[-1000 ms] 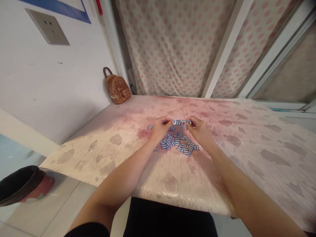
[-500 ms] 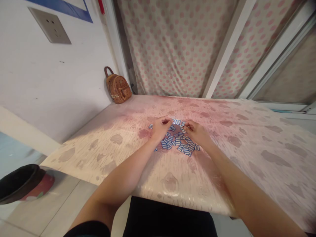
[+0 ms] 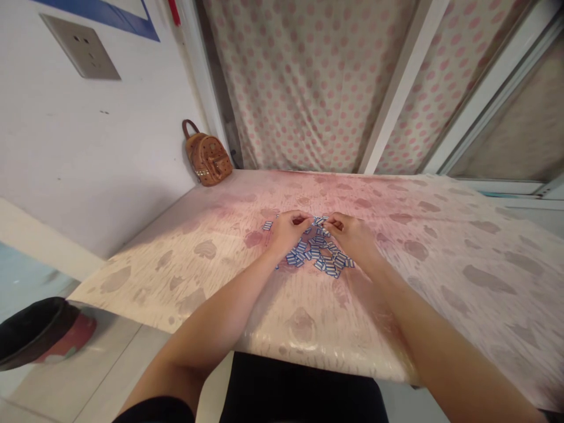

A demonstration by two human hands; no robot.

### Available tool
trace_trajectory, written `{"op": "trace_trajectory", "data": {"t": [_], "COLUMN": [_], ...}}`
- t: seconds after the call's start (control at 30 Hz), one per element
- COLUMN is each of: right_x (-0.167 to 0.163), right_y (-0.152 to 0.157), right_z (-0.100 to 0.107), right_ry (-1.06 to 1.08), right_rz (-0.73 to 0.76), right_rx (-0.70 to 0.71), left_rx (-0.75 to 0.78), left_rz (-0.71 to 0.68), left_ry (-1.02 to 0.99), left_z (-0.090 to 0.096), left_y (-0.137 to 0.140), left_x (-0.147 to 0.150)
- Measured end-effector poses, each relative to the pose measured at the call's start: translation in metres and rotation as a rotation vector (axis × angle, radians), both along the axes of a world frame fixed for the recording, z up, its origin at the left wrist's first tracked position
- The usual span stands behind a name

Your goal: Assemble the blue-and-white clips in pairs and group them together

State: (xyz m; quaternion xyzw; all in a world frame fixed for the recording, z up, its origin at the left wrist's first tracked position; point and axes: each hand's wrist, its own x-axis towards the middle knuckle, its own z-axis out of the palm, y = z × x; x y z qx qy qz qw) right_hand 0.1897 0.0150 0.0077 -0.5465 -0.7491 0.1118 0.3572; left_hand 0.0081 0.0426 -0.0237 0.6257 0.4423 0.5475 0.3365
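Many small flat blue-and-white striped pieces (image 3: 315,252) lie in a loose, overlapping heap around the middle of the table. At the far side of the heap, my left hand (image 3: 291,230) has its thumb and fingertips pinched together at the end of a few striped pieces (image 3: 321,221). My right hand (image 3: 349,234) is closed in a pinch at the other end, close to the left fingertips. The fingers hide how much each hand holds. One separate striped piece (image 3: 267,225) lies left of my left hand.
A patterned plastic cloth covers the table (image 3: 304,329). A small brown backpack (image 3: 210,160) stands in the back left corner against the wall. A dark-rimmed round container (image 3: 57,335) is on the floor at left. Behind the table hangs a dotted curtain (image 3: 304,88).
My right hand has moved slightly left, closer to my left hand, and the gap between the fingertips is smaller. The heap looks unchanged. The whole view has shifted slightly.
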Motion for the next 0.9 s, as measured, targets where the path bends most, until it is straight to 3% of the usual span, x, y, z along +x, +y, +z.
{"op": "trace_trajectory", "data": {"t": [0.23, 0.9], "right_x": [0.002, 0.001], "right_y": [0.000, 0.000], "right_z": [0.003, 0.003], "right_ry": [-0.125, -0.221], "right_rz": [-0.048, 0.027], "right_rx": [0.022, 0.135], "left_rx": [0.028, 0.062], "left_rz": [-0.074, -0.161], "left_ry": [0.033, 0.101], "left_z": [0.012, 0.007], "left_y": [-0.008, -0.006], "left_x": [0.002, 0.002]}}
